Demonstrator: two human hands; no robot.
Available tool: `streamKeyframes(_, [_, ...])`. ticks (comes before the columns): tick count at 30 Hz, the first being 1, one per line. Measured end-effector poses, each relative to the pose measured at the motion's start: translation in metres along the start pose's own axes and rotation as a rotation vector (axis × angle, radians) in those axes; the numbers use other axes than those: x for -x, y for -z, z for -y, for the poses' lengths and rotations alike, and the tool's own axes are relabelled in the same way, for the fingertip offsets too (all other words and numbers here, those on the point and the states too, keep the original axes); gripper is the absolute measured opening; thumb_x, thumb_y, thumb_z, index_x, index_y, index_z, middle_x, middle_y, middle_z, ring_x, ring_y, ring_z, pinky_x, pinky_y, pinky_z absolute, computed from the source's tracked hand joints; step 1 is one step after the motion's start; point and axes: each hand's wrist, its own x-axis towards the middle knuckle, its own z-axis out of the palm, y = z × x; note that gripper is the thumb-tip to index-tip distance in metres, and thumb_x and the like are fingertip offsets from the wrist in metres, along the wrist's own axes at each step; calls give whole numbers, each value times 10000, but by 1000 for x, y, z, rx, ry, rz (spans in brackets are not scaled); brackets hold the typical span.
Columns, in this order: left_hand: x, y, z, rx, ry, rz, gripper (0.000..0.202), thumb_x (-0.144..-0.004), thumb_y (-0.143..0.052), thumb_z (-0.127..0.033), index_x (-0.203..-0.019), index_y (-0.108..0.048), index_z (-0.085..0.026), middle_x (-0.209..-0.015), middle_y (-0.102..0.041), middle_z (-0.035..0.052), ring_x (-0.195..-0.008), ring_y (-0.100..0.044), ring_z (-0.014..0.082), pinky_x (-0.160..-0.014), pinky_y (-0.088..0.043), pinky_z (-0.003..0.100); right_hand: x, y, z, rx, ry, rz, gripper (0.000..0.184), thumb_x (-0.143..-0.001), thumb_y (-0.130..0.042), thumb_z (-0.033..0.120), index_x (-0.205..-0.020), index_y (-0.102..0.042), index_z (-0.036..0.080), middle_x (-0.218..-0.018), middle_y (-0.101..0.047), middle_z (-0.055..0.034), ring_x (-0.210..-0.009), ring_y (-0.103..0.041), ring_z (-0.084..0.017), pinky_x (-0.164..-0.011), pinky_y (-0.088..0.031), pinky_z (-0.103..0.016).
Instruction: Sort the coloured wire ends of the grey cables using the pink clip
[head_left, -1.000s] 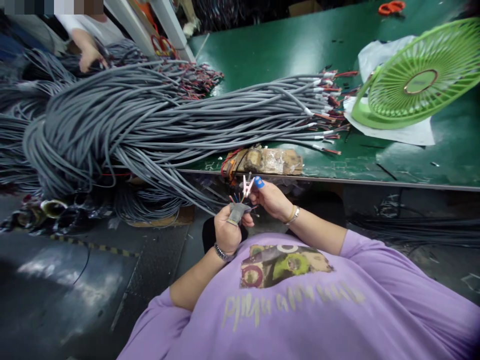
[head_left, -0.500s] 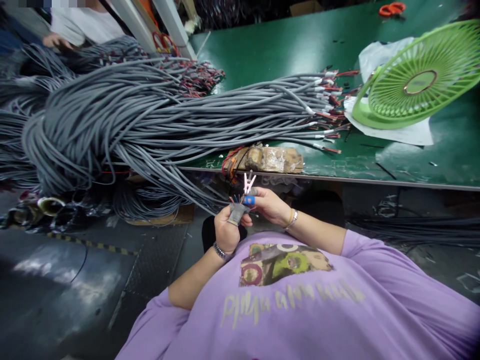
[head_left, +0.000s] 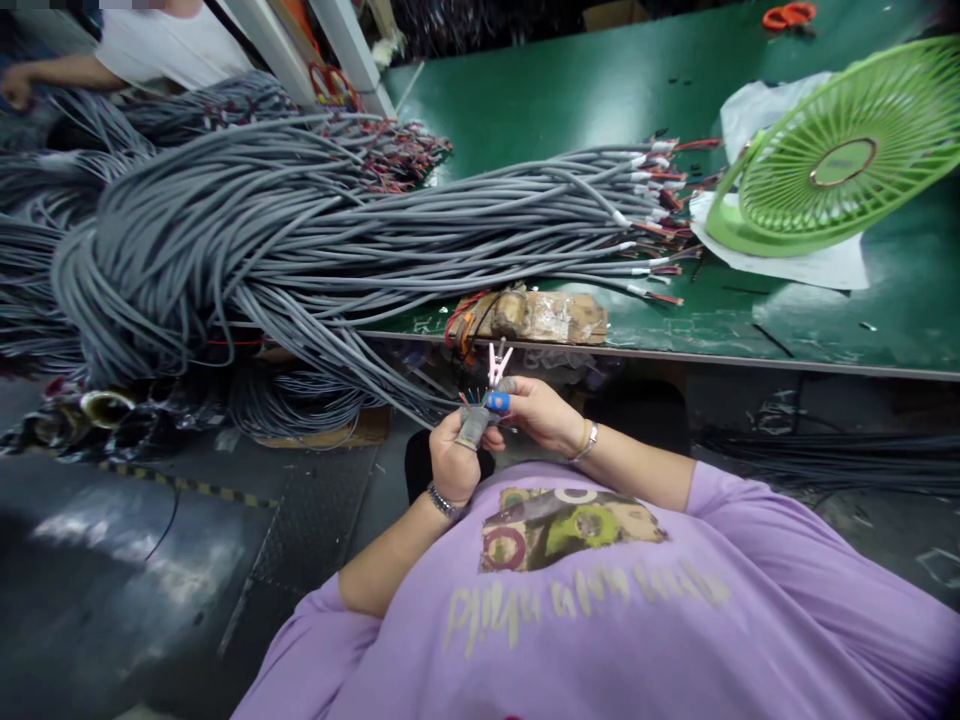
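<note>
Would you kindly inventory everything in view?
Table: one, green, ahead
Cables: many, grey, across table
Fan: one, green, right, on white paper
Scissors: at least one, orange, far right
Block: one, brown, table's near edge
Clip: one, pink, picture centre
Wires: several, multicoloured, below clip
Small piece: one, grey, below wires
Person: one, white top, upper left
Shirt: one, purple, on wearer
Finger cover: one, blue, right hand
Left hand: one, holding small piece
Right hand: one, beside wires

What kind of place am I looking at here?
Probably a cable workshop or factory floor: a big heap of grey cables with stripped ends lies across a long green bench, and another person stands beyond the heap.
</note>
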Motion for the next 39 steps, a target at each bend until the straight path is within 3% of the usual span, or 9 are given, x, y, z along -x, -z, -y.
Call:
streamKeyframes(4, [0,1,-1,13,-24,-14,314,-802,-657,-464,-723,-672,-161,-543,-653,0,-436,-598,120,-435,-481,218,1,2,1,1,-3,-17,346,-552,-861,346,-663,-609,136,-600,-614,11,-498,-450,-68,-508,-319,-220])
streamKeyframes(11, [2,0,0,-18,6,0,341,-801,-661,-457,-635,-636,-160,-527,-646,7,-432,-595,123,-420,-470,218,4,-4,5,-16,-40,23,376,-532,-875,350,-697,-616,133,-637,-616,8,-533,-485,-73,-517,-333,-211])
streamKeyframes(24, [1,0,-5,44,-19,-49,292,-763,-679,-446,-698,-674,-161,-500,-618,-18,-384,-550,101,-401,-470,210,3,4,1,-34,-62,35,251,-602,-809,266,-672,-601,144,-579,-566,30,-512,-441,-68,-522,-342,-212])
streamKeyframes(28, [2,-4,-9,85,8,-48,297,-747,-679,-452,-708,-682,-157,-492,-616,-16,-369,-542,98,-382,-462,204,-9,14,6,-194,-137,13,323,-672,-781,416,-768,-624,150,-664,-593,16,-546,-477,-79,-536,-396,-216])
streamKeyframes(32, [2,-12,-15,113,38,-29,319,-751,-668,-470,-710,-683,-154,-480,-621,-7,-358,-547,105,-370,-460,205,-27,15,13,-199,-143,-1,455,-799,-629,600,-823,-652,146,-706,-615,-16,-560,-494,-88,-523,-403,-210])
streamKeyframes(39, [-4,-24,-18,134,57,-35,342,-725,-684,-495,-691,-665,-156,-465,-617,-8,-342,-538,105,-352,-454,201,-39,4,14,-221,-73,21,536,-794,-582,683,-733,-630,153,-664,-602,-15,-561,-510,-92,-538,-429,-213])
